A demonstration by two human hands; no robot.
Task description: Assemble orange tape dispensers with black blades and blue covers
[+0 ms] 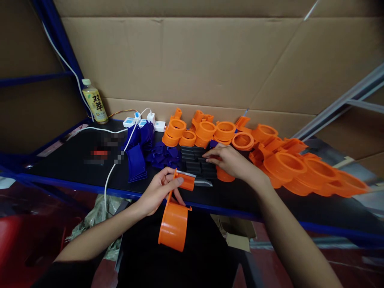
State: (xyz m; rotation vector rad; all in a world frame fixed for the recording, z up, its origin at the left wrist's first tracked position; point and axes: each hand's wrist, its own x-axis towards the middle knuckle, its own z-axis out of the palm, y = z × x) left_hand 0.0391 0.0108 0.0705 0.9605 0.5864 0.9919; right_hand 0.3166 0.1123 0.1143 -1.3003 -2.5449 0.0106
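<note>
Left hand (159, 192) clamps orange dispenser (175, 226) near toothed top; drum hangs below front edge of table (237, 196). Right hand (229, 160) rests, fingers extended, on stack of black parts (193, 158), beside orange rings (285, 164); pinching one or not, cannot tell. Blue pieces (136, 162) left of stack.

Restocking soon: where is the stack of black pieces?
Head view, centre: the stack of black pieces lies touched by the right hand, between blue pieces and orange rings.
</note>
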